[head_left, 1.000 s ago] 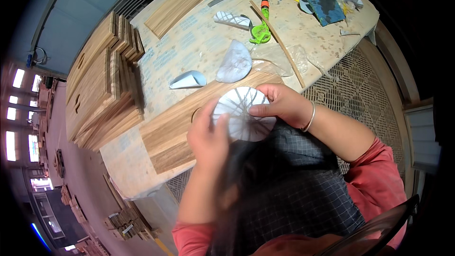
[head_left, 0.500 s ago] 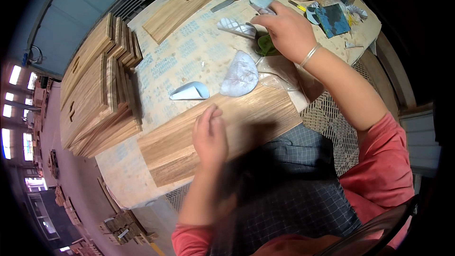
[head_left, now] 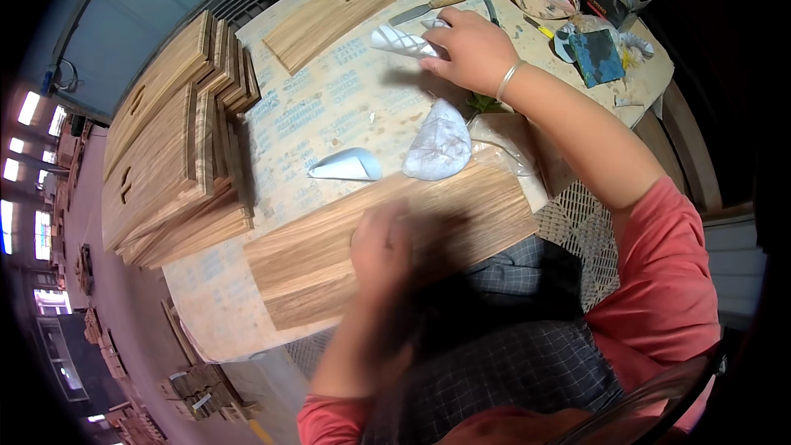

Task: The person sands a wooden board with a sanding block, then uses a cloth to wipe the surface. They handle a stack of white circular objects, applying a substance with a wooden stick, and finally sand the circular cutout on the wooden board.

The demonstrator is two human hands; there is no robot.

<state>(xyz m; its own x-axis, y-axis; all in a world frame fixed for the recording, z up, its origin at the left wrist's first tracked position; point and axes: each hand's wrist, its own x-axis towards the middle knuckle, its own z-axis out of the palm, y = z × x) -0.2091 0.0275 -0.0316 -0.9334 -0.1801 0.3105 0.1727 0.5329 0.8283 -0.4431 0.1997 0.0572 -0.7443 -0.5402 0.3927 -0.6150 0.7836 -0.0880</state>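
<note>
Two hands are well apart: the right hand (head_left: 474, 51) grips the right end of a rolled white sheet (head_left: 401, 41), far beyond the left hand (head_left: 382, 249), blurred, its grip unclear, over a wooden board (head_left: 297, 268).

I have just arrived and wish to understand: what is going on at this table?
A person's right hand is at a rolled white sheet on the table; a firm grip cannot be confirmed. The blurred left hand is over a wooden board. A folded pale disc and curled sheet lie near the board's far edge. More boards are stacked at left.
</note>
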